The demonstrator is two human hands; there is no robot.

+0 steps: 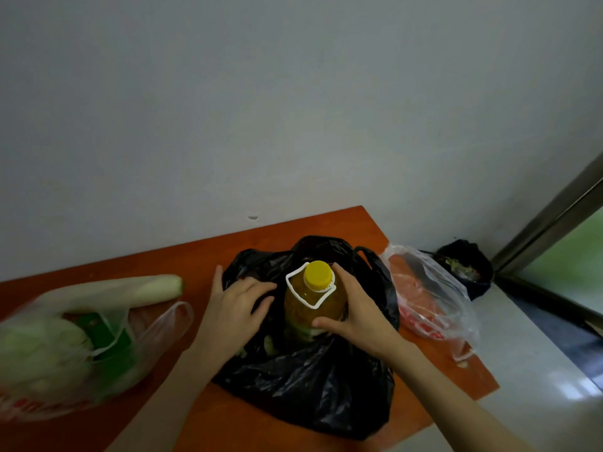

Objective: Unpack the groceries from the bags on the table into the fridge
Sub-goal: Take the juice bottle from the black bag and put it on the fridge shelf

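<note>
Bottle [313, 301] upright in black bag [306, 380]. Right hand [350, 308] curled round its right side; left hand [238, 305], fingers spread, pins bag beside it. Lift straight, bag held down.

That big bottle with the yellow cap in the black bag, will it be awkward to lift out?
Probably heavy: the oil bottle looks nearly full. Its white carry handle at the neck should give a firmer hold than the smooth sides that the right hand is cupping. The floppy black bag may cling and rise with it; the left hand rests on its rim.
</note>
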